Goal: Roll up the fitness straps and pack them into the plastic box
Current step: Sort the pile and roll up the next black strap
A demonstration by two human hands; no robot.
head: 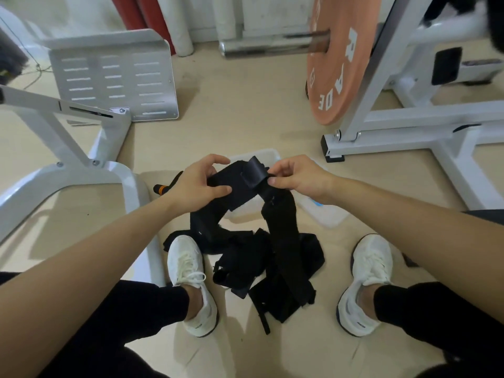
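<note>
A long black fitness strap [240,181] is held up between both hands above the floor. My left hand [196,186] grips the wide part of the strap from the left. My right hand [297,177] pinches its folded end between thumb and fingers. The rest of that strap hangs down to a tangled heap of black straps [259,266] on the floor between my two white shoes. Behind the hands lies a clear plastic box [266,155], mostly hidden, with what looks like its clear lid [324,214] to the right.
A white machine frame [90,165] stands at the left with a perforated metal plate [114,77] behind it. An orange weight plate [335,69] on a white rack [409,137] is at the right. A black and orange handle [162,189] lies by my left wrist.
</note>
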